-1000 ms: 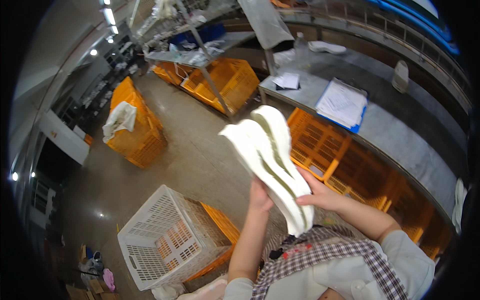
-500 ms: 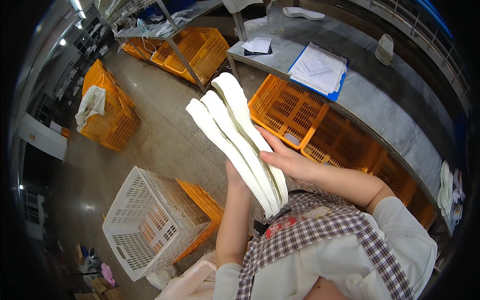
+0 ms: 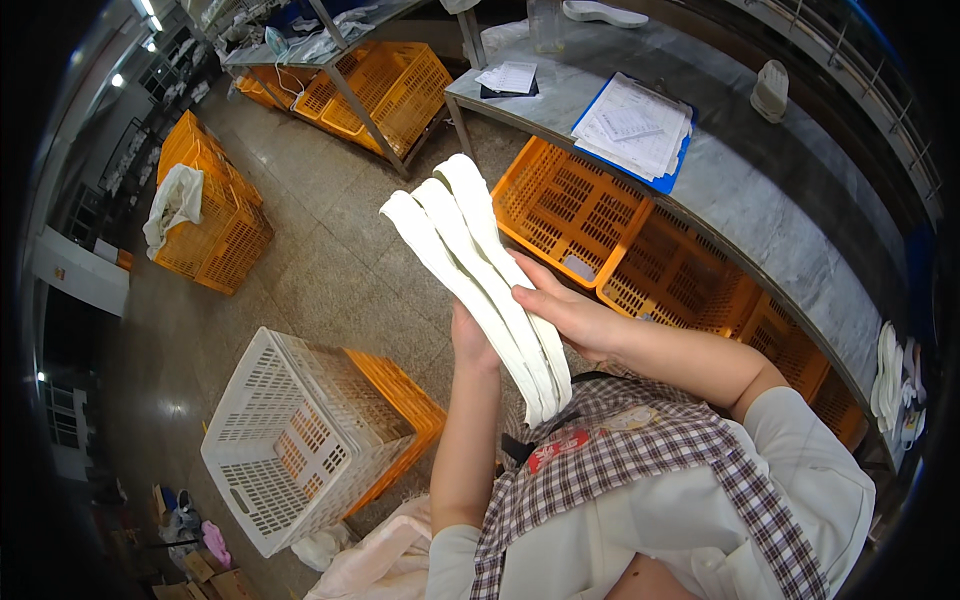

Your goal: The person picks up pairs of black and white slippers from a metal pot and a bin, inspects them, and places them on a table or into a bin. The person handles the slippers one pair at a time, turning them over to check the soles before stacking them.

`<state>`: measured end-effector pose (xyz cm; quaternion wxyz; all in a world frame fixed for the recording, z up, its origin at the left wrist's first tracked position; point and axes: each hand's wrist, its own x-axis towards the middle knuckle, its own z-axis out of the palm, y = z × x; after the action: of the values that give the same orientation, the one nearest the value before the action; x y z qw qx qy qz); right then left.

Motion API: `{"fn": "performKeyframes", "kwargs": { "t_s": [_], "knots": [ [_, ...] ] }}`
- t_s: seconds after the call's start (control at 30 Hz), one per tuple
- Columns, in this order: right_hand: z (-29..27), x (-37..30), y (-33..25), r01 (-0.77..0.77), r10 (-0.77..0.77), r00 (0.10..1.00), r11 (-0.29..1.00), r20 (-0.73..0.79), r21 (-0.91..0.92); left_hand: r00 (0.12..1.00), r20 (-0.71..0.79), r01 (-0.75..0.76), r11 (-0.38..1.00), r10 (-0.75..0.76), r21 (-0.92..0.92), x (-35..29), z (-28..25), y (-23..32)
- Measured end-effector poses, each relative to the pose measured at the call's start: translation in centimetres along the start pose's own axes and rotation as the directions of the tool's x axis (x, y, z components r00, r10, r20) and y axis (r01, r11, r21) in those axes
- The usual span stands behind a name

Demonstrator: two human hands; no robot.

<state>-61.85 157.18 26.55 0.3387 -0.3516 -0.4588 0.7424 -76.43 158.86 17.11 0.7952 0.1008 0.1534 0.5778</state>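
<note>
Three white shoe soles stand on edge side by side, held in front of my checked apron. My left hand grips the stack from the left side; its fingers are mostly hidden behind the soles. On the right side, my right hand is closed on the stack, with its thumb pressed to the outermost sole. The rounded upper ends point away from me. The lower ends reach close to the apron.
Left of me, a white crate sits against orange ones. Orange crates lie under the metal table, which bears a blue clipboard with papers, a loose sole and a white shoe-like piece. More orange crates stand farther left.
The upper ends of the soles have shifted slightly down and to the right in view. Both hands keep their hold on the stack. The surroundings have shifted slightly left.
</note>
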Motion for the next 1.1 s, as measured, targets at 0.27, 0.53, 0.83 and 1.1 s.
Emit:
{"fn": "performKeyframes", "kwargs": {
  "t_s": [0.27,0.53,0.83,1.1],
  "knots": [
    [-0.7,-0.2,-1.0,0.063,-0.061,0.998,0.972,0.018,-0.227,0.960,0.090,-0.278,0.925,0.264,0.258,-0.1,2.1,1.4],
    [-2.0,-1.4,-1.1,0.238,-0.181,0.971,0.823,0.159,-0.516,0.894,0.213,-0.413,0.538,0.395,0.735,-0.6,1.6,2.3],
    [-3.4,-1.9,-0.3,0.337,-0.305,0.936,0.622,0.177,-0.707,0.823,0.436,-0.459,-0.027,0.364,0.888,-0.2,-2.2,1.8],
    [-4.1,-1.6,0.3,0.417,-0.383,0.899,0.599,0.213,-0.683,0.823,0.434,-0.491,0.074,0.367,0.868,-0.7,-0.1,1.6]
  ]
}}
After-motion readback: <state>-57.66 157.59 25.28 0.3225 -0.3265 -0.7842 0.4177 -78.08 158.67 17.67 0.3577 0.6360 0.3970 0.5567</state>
